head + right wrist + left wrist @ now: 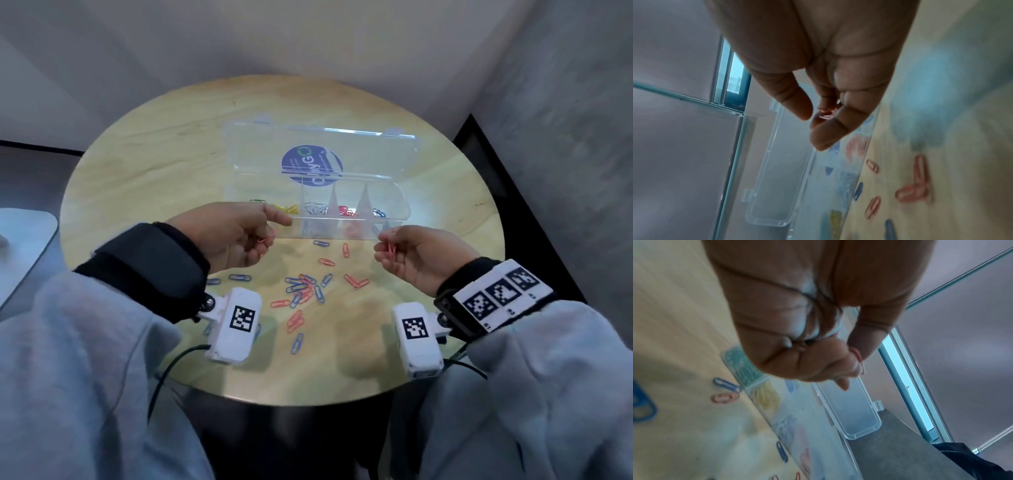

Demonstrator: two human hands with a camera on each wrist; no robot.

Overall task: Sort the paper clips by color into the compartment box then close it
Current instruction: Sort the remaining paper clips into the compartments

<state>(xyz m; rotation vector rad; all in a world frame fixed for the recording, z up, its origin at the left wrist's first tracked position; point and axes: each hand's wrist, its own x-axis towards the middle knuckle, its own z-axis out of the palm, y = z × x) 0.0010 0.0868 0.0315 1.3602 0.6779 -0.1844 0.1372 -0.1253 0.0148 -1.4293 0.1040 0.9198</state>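
Observation:
A clear compartment box stands open on the round table, lid lying back. Its compartments hold green, yellow, white, red and blue clips, left to right. Loose red and blue paper clips lie scattered in front of it. My left hand hovers before the box's left end with curled fingers holding a red clip. My right hand hovers by the box's right front corner and pinches a few red clips, also seen as red clips in the right wrist view.
The round wooden table has a near edge just under my wrists. A white surface sits off to the left. Grey walls stand behind, and a dark strip runs along the right.

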